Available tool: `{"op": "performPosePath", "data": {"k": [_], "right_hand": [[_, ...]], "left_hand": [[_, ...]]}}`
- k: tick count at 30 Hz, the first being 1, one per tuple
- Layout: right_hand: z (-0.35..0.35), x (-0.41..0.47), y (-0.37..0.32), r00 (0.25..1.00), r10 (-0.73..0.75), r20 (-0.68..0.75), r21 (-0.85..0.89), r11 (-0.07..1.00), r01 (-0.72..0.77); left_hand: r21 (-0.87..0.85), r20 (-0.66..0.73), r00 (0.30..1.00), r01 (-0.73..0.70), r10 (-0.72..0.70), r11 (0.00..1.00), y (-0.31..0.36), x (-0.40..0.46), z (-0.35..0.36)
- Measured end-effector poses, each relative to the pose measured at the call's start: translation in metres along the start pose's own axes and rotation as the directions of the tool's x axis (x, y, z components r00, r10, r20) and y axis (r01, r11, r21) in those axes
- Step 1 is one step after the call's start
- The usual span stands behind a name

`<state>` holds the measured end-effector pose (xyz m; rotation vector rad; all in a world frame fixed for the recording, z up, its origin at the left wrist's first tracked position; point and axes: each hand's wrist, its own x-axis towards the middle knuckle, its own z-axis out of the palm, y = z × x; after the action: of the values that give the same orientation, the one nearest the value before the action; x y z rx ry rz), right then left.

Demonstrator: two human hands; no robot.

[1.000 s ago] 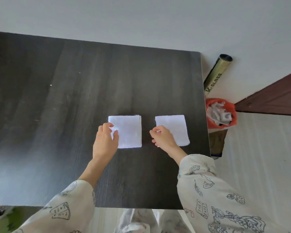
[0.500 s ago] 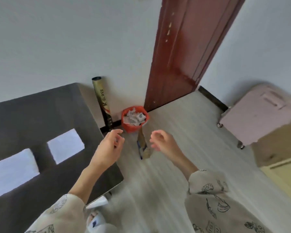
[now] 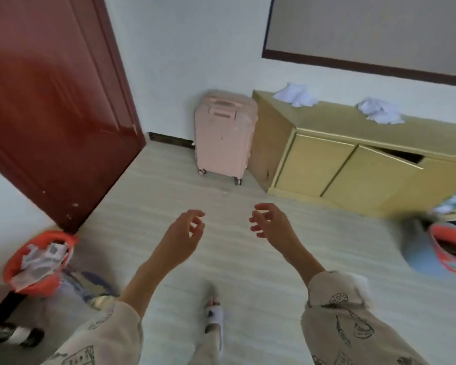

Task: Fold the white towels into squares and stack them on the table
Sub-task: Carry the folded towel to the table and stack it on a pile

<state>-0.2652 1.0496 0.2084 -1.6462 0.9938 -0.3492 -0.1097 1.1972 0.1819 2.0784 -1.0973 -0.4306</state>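
1. The left hand (image 3: 181, 239) hung in front of the person, well short of the yellow cabinet (image 3: 353, 169); its fingers were loosely curled and a little apart, and they held nothing.
2. The right hand (image 3: 270, 225) hung just beside it, nearer the cabinet; its fingers were likewise loosely curled and spread, gripping nothing; neither hand touched anything.
3. The task's things lay on top of the cabinet: a first heap of white towels (image 3: 295, 94) near its left end, by the wall; a second heap of white towels (image 3: 379, 113) further right along the same top; both were crumpled and unfolded.
4. Count: two hands; two heaps of towel; how many single towels made up each heap could not be told, as the cloth was rumpled and blurred; the table was out of view.
5. Other things, left to right of the cabinet: one red door (image 3: 50, 101); one orange bin (image 3: 37, 262) stuffed with paper, far to its left; one pink suitcase (image 3: 224, 135) standing against its left side; one basket with a red rim (image 3: 450, 248) at the right edge.
6. Handling, as a judgement: the towels looked light, soft and limp, not fragile and not slippery; they would sag and shed loose folds if lifted by the middle; pinching a free edge or corner, or gathering a whole heap between both hands, seemed the safest hold for carrying.
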Motion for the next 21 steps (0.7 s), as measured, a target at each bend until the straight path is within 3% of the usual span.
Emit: {"op": "performPosePath", "data": {"k": [15, 21], "right_hand": [[-0.270, 0.281, -0.011, 0.938, 0.095, -0.334, 0.068, 0.995, -0.076], [-0.366, 0.372, 0.022, 0.916, 0.176, -0.360, 0.121, 0.983, -0.141]], "left_hand": [[-0.052, 0.255, 0.937, -0.234, 0.240, 0.971, 0.155, 0.387, 0.162], [-0.023, 0.393, 0.888, -0.248, 0.237, 0.968, 0.200, 0.491, 0.255]]}}
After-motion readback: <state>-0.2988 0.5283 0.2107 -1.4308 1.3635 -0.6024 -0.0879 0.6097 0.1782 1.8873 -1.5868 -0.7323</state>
